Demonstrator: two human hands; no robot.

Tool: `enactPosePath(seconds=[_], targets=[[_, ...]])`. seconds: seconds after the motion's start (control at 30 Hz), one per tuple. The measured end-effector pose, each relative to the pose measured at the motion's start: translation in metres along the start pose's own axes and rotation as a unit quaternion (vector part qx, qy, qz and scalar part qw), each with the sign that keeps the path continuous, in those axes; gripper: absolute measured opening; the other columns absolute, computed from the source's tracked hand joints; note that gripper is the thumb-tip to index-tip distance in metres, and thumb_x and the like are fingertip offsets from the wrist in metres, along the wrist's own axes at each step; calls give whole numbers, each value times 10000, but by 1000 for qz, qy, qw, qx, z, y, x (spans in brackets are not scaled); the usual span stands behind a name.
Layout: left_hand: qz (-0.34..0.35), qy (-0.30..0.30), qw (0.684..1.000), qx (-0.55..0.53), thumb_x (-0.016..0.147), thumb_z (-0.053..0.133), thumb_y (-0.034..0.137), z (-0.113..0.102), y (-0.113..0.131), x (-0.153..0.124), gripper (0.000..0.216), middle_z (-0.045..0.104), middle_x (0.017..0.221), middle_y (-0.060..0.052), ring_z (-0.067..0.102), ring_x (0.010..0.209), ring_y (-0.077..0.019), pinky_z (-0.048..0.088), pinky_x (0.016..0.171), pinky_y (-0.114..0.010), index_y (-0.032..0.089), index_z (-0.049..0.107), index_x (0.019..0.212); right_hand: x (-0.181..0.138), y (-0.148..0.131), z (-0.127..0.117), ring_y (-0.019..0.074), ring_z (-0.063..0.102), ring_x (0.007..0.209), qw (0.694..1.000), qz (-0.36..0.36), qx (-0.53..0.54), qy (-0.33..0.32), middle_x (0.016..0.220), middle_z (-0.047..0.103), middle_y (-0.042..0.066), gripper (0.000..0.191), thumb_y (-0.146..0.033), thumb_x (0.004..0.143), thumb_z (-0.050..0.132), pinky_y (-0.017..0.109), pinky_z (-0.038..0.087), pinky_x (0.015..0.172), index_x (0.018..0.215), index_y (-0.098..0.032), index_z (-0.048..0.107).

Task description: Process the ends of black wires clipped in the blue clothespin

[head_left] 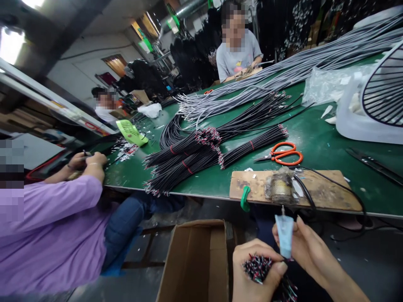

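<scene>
My left hand (pixel 253 274) is wrapped around a bundle of thin black cables (pixel 258 267), their stripped red, white and black wire ends facing up between thumb and fingers. Just above it a light blue tapered sleeve (pixel 284 235) hangs from the thin metal shaft of a small motor (pixel 280 187). My right hand (pixel 310 247) is beside this sleeve, thumb raised and apart, fingers reaching behind it and partly hidden. Nothing can be seen held in the right hand. The motor sits on a wooden board (pixel 330 191) at the table's edge, with a green clamp (pixel 245 198) at the board's left.
Tied black cable bundles (pixel 189 161) and long grey cables (pixel 252 86) lie on the green table (pixel 321 155). Orange-handled scissors (pixel 286 154), black snips (pixel 378 165) and a white fan (pixel 355 121) are nearby. A cardboard box (pixel 195 260) stands below. A co-worker in purple (pixel 63 235) sits left.
</scene>
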State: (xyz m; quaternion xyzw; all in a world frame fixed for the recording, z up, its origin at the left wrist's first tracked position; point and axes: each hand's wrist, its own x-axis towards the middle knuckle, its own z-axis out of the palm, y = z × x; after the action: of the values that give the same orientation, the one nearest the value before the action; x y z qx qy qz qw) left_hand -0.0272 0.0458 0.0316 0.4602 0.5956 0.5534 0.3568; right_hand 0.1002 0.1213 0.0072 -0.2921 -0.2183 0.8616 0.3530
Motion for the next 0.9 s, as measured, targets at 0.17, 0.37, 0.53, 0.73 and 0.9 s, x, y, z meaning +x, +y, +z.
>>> enactPosePath(seconds=[0.17, 0.37, 0.53, 0.73, 0.9], targets=[[0, -13, 1000, 10, 687, 753, 191, -4, -1, -7, 19, 730, 652, -58, 640, 609, -189, 460, 630, -288, 192, 762, 670, -9, 6, -25, 170, 525, 643, 992, -43, -114, -18, 649, 601, 28, 366, -521, 842, 610, 293, 423, 623, 758, -187, 733], [-114, -29, 993, -19, 694, 755, 193, 5, -49, -28, 98, 707, 744, -63, 659, 699, -192, 490, 710, -303, 163, 682, 751, -34, 10, -34, 204, 594, 740, 946, -57, -307, -90, 774, 612, 54, 330, -478, 876, 574, 312, 459, 687, 792, -196, 723], [-232, 57, 952, -193, 613, 836, 326, 16, -84, -49, 435, 686, 613, 5, 632, 512, -154, 511, 545, -272, 187, 491, 837, -55, 19, -38, 219, 615, 745, 917, -70, -375, -120, 756, 616, 64, 319, -436, 893, 560, 326, 491, 698, 718, -197, 677], [-236, 170, 946, -142, 450, 913, 308, 11, -70, -60, 492, 671, 676, 2, 633, 634, -171, 526, 639, -287, 168, 552, 753, -50, 16, -36, 200, 631, 692, 872, -148, -452, -113, 714, 653, 61, 304, -356, 937, 512, 306, 509, 659, 769, -207, 716], [-254, 103, 952, -135, 500, 891, 369, 13, -52, -55, 423, 627, 639, 2, 595, 597, -157, 520, 622, -290, 165, 558, 662, -38, 7, -22, 183, 640, 758, 793, -271, -543, -52, 790, 683, 24, 61, -201, 875, 615, 341, 460, 870, 859, -215, 672]])
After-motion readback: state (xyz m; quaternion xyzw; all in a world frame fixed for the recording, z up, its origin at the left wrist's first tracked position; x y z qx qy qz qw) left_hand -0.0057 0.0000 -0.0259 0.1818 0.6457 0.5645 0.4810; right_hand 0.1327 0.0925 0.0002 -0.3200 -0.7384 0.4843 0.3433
